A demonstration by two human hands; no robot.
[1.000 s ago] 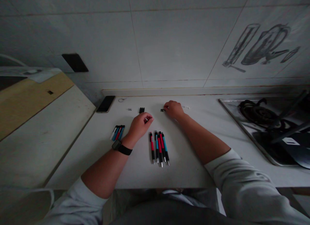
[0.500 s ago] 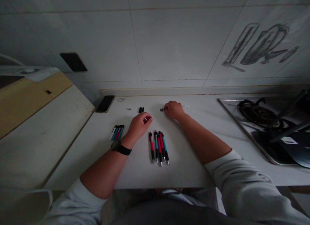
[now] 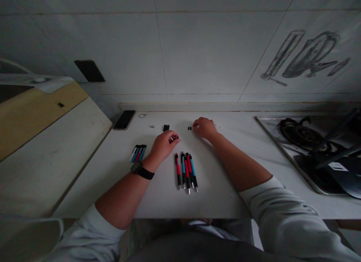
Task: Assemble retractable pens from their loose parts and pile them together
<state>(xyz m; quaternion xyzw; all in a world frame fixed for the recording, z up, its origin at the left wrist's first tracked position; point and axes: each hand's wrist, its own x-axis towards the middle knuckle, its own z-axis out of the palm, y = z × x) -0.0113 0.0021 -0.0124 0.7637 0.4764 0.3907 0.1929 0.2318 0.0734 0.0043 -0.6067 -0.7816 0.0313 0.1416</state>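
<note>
My left hand (image 3: 163, 145), with a black watch on its wrist, rests curled on the white counter (image 3: 225, 187) and pinches a small dark part I cannot make out. My right hand (image 3: 205, 127) lies farther back with its fingers closed beside small black pieces (image 3: 190, 128). Between the two hands and nearer to me lies a row of several red and blue pens (image 3: 186, 171). A second small bundle of pens (image 3: 138, 153) lies left of my left hand. Another clump of black parts (image 3: 166, 127) sits just beyond the left hand.
A dark phone (image 3: 124, 120) lies at the counter's back left corner, with tiny pale bits (image 3: 152, 126) near it. A gas hob (image 3: 313, 141) fills the right side. A lower wooden surface (image 3: 36, 141) adjoins on the left. A tiled wall rises behind.
Both hands stay almost in place. My right hand has drawn slightly right, away from the small black pieces, and the view has shifted a little.
</note>
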